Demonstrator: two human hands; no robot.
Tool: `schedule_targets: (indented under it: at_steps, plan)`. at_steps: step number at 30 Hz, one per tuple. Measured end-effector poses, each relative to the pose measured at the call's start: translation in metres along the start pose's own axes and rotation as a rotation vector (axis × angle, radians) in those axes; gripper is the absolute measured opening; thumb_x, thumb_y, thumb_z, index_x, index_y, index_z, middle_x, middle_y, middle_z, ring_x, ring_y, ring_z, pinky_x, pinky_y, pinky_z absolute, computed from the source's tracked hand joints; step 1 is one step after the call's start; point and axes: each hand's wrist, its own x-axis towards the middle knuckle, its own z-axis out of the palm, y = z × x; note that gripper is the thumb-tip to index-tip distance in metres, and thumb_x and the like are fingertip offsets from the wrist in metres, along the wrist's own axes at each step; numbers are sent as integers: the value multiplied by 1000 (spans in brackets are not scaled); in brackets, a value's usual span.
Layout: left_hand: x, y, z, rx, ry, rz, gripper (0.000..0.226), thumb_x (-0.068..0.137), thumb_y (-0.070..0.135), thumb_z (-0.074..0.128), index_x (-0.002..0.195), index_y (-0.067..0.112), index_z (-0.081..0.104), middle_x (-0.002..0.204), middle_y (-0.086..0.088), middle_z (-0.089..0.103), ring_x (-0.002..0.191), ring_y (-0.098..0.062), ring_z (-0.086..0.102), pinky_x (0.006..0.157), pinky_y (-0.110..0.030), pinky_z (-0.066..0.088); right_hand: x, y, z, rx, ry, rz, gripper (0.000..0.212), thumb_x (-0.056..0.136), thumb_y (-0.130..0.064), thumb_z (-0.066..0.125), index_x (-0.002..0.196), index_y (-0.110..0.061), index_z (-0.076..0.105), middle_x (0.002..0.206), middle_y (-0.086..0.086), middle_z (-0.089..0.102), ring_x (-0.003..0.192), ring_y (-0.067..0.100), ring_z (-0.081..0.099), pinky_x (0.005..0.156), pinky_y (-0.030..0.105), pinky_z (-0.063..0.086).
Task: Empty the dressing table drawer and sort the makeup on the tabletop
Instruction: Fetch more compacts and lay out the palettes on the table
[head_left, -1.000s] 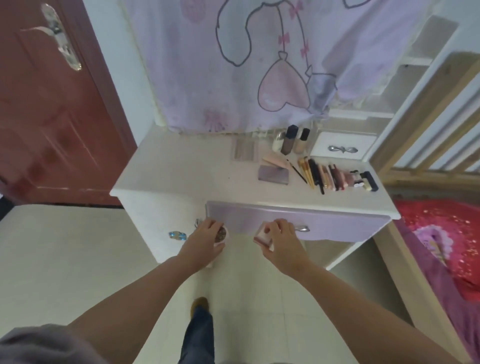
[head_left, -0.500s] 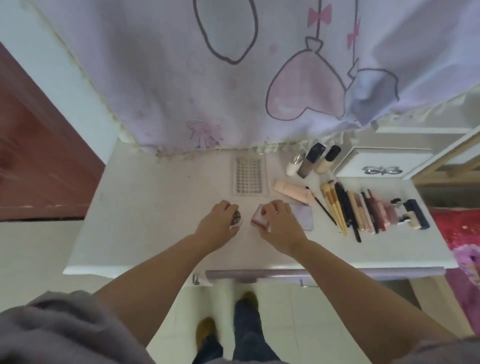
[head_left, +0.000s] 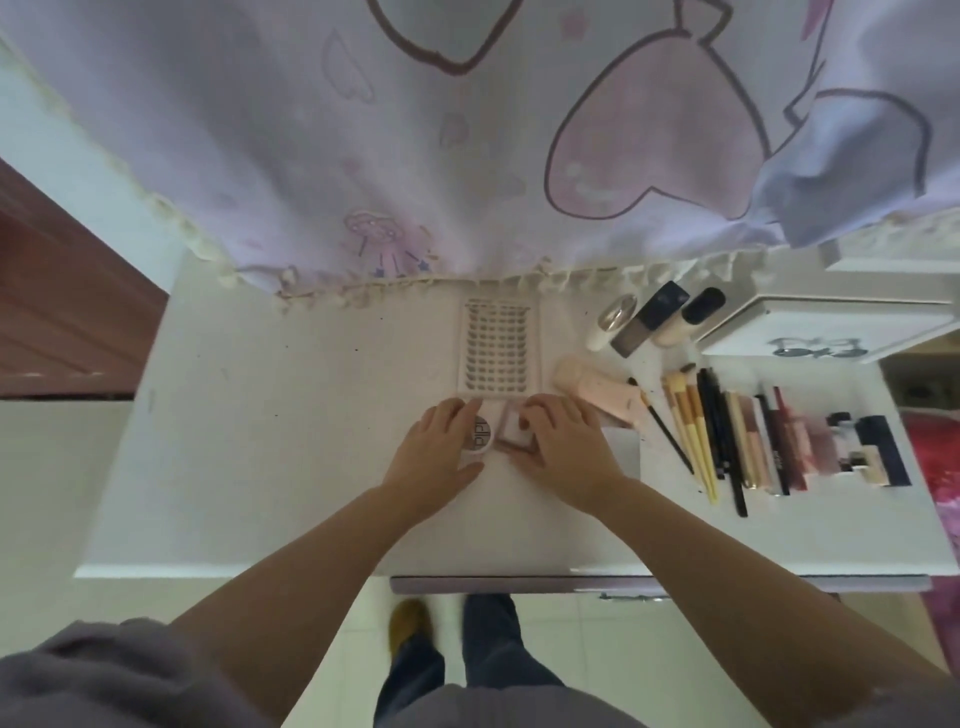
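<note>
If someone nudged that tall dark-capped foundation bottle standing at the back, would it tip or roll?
The dark-capped foundation bottle stands upright and looks tall and narrow, so a nudge high up would probably tip it. Its squarish shape suggests it would not roll far. Close neighbours, the white gold-topped bottle and black-capped beige bottle, might catch it.

round jar lid (head_left: 481, 434), blurred lettering, unreadable

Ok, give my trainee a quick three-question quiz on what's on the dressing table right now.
1. True or false: the left hand rests on a small round white jar.
2. Which lies directly behind both hands: (a) the ribbed pale pink rectangular tray, (b) the yellow-handled brushes, (c) the white mini drawer box?
3. What does the right hand press on?

Key: 1 true. 2 a. 3 a small pink square compact.
</note>
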Motion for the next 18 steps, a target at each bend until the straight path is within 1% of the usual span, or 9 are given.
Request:
schedule_targets:
  at_steps: [2,3,4,6,7,10,13,15,18]
  plan:
    - [-14,-12,1,16,23,-40,74,86,39,58,146,13,24,145,-8,33,131,-26,34,109,-36,28,-2,-1,-1,-3,32,14,34,83,-35,63,101,-6,63,110,13,62,103,33,59,95,46,41]
    - [-24,-19,2,41,55,-70,70,88,42,53,146,11,27,146,-10,35,133,-27,35,111,-38,26,-3,-2,-2,-8,48,23,31,81,-31,67,100,-6,63,108,13,62,101,34,59,93,45,43]
    - [-35,-25,4,78,79,-92,66,90,44,44,144,9,30,146,-11,37,134,-27,35,112,-40,24,-5,-2,-2,-10,71,32,29,80,-28,70,98,-6,63,106,13,62,98,35,59,90,45,44]
    - [-51,-32,8,157,62,-100,65,91,44,25,141,5,37,146,-13,39,136,-29,35,113,-45,21,-11,-5,-2,7,130,39,29,74,-23,76,93,-6,62,98,13,63,89,34,60,83,44,47]
    - [-55,-33,10,188,52,-96,64,91,42,22,140,5,41,145,-13,41,135,-30,37,112,-47,23,-17,-8,-1,18,155,33,29,72,-21,77,92,-7,62,96,12,63,86,33,61,81,43,48]
    - [-55,-31,13,213,82,-94,60,90,38,27,133,4,49,139,-15,48,129,-32,45,106,-52,32,-36,-21,9,3,170,-17,29,71,-24,77,92,-11,61,96,8,63,82,28,60,80,40,49]
    - [-55,-32,15,227,90,-84,59,89,37,28,132,3,52,137,-15,50,127,-32,47,103,-53,35,-53,-33,24,-83,165,-61,27,71,-30,77,88,-15,62,94,3,65,79,24,61,82,35,49]
    - [-55,-33,17,234,81,-87,60,89,38,27,133,4,50,139,-15,48,129,-32,45,105,-52,34,-58,-37,29,-113,172,-47,26,70,-30,77,87,-15,63,95,2,66,80,23,62,84,34,49]
    - [-54,-34,17,226,58,-92,65,90,42,19,140,6,41,147,-13,39,137,-29,34,111,-48,24,-57,-39,27,-130,159,-32,26,72,-33,76,86,-15,63,94,1,66,78,22,62,84,34,49]
